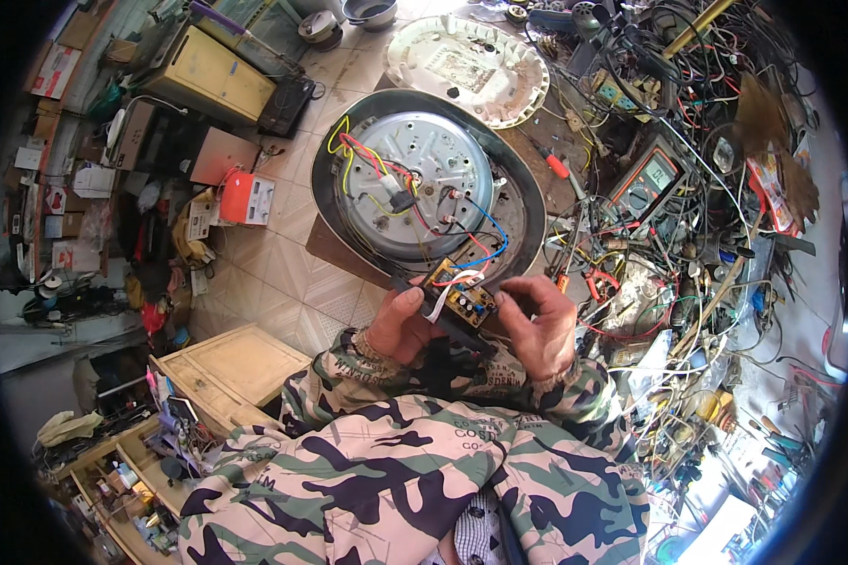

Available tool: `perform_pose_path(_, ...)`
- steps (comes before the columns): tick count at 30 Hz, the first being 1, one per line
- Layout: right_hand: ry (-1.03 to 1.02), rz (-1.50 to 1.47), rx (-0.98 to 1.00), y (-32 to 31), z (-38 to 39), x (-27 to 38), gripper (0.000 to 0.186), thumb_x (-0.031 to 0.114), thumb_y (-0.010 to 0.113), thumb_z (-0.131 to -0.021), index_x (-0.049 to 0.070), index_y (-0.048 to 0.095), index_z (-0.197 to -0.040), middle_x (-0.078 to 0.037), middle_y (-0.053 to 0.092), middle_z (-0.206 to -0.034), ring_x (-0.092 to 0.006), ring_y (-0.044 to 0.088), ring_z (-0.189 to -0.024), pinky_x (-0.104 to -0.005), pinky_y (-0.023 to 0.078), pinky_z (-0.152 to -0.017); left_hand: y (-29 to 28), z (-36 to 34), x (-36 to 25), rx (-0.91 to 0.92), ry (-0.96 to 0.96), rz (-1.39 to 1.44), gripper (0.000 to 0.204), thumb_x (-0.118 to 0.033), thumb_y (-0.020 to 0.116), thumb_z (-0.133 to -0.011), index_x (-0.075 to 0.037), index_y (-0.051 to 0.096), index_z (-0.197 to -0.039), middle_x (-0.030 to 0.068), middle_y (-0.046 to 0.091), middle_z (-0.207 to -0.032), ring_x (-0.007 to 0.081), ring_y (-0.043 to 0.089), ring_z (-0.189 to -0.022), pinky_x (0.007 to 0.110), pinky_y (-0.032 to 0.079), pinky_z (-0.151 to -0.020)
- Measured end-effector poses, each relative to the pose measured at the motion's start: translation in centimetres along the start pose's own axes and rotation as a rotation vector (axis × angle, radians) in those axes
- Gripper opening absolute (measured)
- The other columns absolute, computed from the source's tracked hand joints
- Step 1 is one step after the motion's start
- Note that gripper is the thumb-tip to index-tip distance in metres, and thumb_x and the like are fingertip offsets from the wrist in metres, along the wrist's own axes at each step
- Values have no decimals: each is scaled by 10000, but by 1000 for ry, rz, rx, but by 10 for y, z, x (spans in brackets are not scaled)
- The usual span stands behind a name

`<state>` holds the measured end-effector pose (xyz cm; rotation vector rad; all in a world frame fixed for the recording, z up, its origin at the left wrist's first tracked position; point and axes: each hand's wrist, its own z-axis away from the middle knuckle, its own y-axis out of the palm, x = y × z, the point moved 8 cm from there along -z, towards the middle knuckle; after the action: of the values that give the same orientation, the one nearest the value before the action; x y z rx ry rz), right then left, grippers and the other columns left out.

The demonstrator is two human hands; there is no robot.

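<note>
Circuit board (462, 297): shown in the head view just beyond the sleeves, between the two hands; tilted, its component side turned up, and set at the near edge of the opened appliance.
Left hand (398, 325): curled nearly closed, with the thumb laid along the left end of the board, by which the piece is held; the other fingers are partly hidden beneath.
Right hand (540, 325): half curled at the right end of the board, with thumb and forefinger brought close together; whether the edge is pinched or merely approached cannot be told.
White ribbon cable (438, 303): draped over the left part of the board.
Blue wire (501, 247): looped from the appliance interior toward the board, with red wire seen alongside.
Opened appliance (540, 218): an oval dark-walled shell, within which a round metal pan (396, 231) is seated; yellow-green wire (341, 141) is bent along its left side.
Cream oval cover (415, 56): laid beyond the shell, its inner face stained.
Screwdriver (558, 166): red-handled, placed to the right of the shell.
Multimeter (639, 196): propped farther right, its display lit, bordered by tangled cables (707, 104).
Tiled floor (287, 273): exposed left of the shell.
</note>
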<state>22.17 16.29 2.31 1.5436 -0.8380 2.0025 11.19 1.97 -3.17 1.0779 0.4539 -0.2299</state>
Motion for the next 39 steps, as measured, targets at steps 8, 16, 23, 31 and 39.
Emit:
perform_pose_path(8,-190,138,100,19,-14,7,216,26,741,-823,18,725,-1038,-126,658,-889,-243,662,-756,-329,511,-672,1,0,-3,-25,-7,-37,629,-368,625,-956,6,450,-1431,144,620,-1281,238,642,-1179,448,584,-969)
perform_pose_path(16,-228,143,101,23,-16,11,212,7,679,-786,16,712,-995,-128,649,-854,-264,658,-738,-336,503,-652,-8,4,-5,-100,55,-135,541,-278,675,-933,12,528,-1366,90,658,-1171,152,664,-998,325,581,-837)
perform_pose_path(23,-281,101,60,19,-12,11,248,-17,662,-782,30,705,-1021,-116,642,-844,-218,649,-724,-308,491,-638,-4,4,-10,-186,79,-288,504,-270,724,-881,10,605,-1283,2,644,-1002,70,574,-837,239,467,-727)
perform_pose_path(31,-233,194,196,22,-22,13,232,1,675,-785,20,685,-1016,-147,653,-864,-299,668,-769,-367,513,-685,-12,0,-5,-175,76,-318,502,-264,724,-870,11,617,-1276,9,654,-1019,80,578,-861,249,465,-759)
perform_pose_path(39,27,-25,400,26,-29,-31,220,19,708,-825,12,678,-1043,-119,666,-860,-245,664,-764,-354,511,-701,1,-1,-9,-153,71,-273,515,-260,727,-864,21,613,-1280,51,686,-1097,115,630,-955,275,503,-848)
